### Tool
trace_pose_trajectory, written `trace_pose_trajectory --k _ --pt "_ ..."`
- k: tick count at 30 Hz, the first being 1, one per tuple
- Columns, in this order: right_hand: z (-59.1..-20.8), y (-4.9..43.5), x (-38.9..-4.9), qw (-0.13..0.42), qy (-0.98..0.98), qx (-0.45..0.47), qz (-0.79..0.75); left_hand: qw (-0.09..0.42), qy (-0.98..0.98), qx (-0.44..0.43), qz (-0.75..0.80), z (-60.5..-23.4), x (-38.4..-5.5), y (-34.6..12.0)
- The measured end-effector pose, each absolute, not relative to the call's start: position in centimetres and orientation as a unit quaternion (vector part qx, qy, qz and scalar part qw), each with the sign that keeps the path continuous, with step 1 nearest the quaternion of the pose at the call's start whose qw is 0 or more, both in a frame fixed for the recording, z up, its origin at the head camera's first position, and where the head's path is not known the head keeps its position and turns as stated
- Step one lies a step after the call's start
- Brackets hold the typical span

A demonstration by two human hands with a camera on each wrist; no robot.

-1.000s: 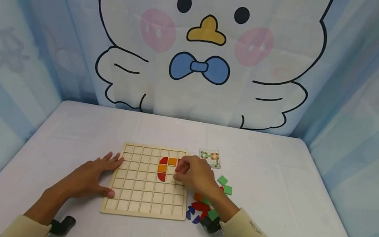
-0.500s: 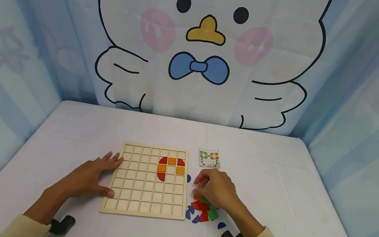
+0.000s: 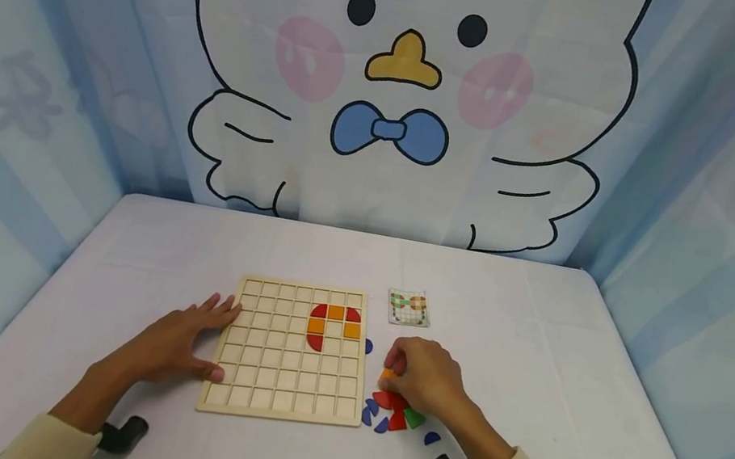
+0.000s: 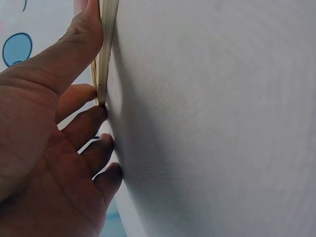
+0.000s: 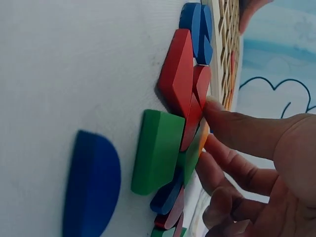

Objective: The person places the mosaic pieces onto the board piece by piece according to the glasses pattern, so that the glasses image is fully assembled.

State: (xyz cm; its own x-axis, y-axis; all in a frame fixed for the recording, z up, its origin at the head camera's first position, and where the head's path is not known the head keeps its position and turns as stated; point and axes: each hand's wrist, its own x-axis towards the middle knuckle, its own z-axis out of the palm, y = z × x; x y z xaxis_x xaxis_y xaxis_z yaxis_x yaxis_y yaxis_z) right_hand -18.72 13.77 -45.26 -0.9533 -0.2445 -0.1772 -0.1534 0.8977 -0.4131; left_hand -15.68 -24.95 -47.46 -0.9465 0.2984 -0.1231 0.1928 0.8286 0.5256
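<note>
A wooden grid board [image 3: 269, 360] lies on the white table, with several red quarter-round and orange square tiles set in its upper right cells. My left hand [image 3: 173, 347] rests at the board's left edge, fingers spread and thumb touching the rim; in the left wrist view the thumb [image 4: 74, 47] lies along that edge. Right of the board, my right hand [image 3: 428, 376] pinches an orange tile [image 3: 387, 376] between thumb and fingers, just over the loose pieces. Close beneath it lie red pieces [image 5: 177, 74] and a green block [image 5: 159, 150]. The fingers partly cover the orange tile.
Several small blue pieces [image 3: 368, 414] lie by the board's lower right corner, and a blue half-round [image 3: 432, 438] sits farther right. Another blue piece [image 3: 369, 346] touches or nearly touches the board's right side. A small pattern card [image 3: 408, 308] lies beyond the right hand.
My right hand has left the board, where an orange tile now shows in the right column, and moved right and down to the loose pieces, pinching another orange tile. The left hand stays put.
</note>
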Motion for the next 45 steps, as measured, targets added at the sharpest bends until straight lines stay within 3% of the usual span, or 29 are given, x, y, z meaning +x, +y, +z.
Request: trace_pose_trajectory --k 21,45 --pt "-46.3 12.9 -18.8 0.068 0.973 -0.116 -0.188 0.1 0.95 0.131 0.266 -47.5 -15.6 -24.9" --pt "-45.5 9.7 -20.4 0.022 0.936 -0.146 -0.321 0.095 0.95 0.138 0.264 -47.6 -15.6 -24.9"
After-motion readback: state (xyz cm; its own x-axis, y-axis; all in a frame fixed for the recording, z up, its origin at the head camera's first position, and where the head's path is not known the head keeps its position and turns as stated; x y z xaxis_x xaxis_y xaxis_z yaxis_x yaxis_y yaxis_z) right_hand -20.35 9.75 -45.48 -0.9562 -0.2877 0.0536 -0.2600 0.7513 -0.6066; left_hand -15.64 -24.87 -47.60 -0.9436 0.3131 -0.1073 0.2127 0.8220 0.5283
